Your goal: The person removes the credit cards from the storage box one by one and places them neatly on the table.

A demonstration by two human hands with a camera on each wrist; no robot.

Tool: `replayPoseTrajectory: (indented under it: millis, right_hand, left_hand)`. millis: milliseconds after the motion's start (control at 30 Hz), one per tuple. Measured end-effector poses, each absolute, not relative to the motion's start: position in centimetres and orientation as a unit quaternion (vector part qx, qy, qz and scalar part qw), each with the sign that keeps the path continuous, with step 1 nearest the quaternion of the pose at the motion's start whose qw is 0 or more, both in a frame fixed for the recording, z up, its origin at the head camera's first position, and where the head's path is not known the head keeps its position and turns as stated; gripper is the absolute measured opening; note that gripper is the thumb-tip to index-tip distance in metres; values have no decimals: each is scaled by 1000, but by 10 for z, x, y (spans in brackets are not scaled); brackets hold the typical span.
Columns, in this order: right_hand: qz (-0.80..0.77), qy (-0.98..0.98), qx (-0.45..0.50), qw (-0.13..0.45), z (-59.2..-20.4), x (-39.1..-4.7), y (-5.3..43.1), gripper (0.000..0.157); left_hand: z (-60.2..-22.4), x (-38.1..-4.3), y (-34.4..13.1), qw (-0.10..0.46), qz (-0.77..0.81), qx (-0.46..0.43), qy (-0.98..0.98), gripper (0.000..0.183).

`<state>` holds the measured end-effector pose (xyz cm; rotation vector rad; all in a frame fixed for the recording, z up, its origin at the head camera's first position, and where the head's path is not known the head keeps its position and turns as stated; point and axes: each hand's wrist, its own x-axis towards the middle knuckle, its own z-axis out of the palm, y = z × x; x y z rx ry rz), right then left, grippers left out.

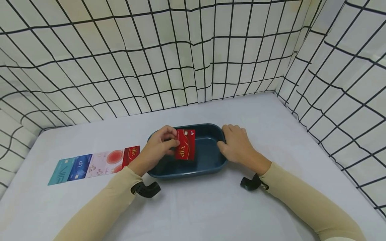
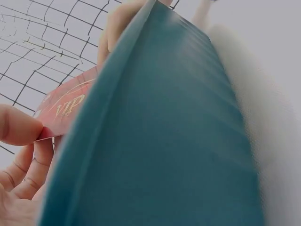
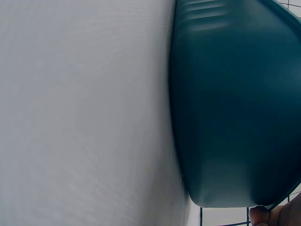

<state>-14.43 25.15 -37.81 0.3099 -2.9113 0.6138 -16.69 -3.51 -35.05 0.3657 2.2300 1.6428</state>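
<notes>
Between thumb and fingers my left hand (image 1: 163, 143) pinches a red VIP card (image 1: 185, 144) by its edge, over the dark teal plastic tray (image 1: 187, 173). The left wrist view shows the same red card (image 2: 68, 106) partly hidden behind the tray's wall (image 2: 164, 132). With thumb inside and fingers outside, my right hand (image 1: 238, 144) grips the tray's right rim. In the right wrist view the right thumb tip (image 3: 259, 214) sits at the rim beside the tray's side (image 3: 230, 113). The tray stands on the white tablecloth.
Left of the tray lies a row of cards: a teal card (image 1: 61, 170), a blue card (image 1: 79, 166), a pink card (image 1: 104, 162) and another red VIP card (image 1: 132, 154), partly covered by the left wrist. Black wire grid (image 1: 193, 43) walls the table's back and right side.
</notes>
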Motion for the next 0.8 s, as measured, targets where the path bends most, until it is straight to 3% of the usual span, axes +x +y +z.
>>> replayPoseTrajectory:
  millis: [800]
  right_hand:
    - [206, -970, 101, 80, -380, -143, 250, 21]
  left_hand:
    - [-334, -149, -67, 168, 605, 97, 772, 27]
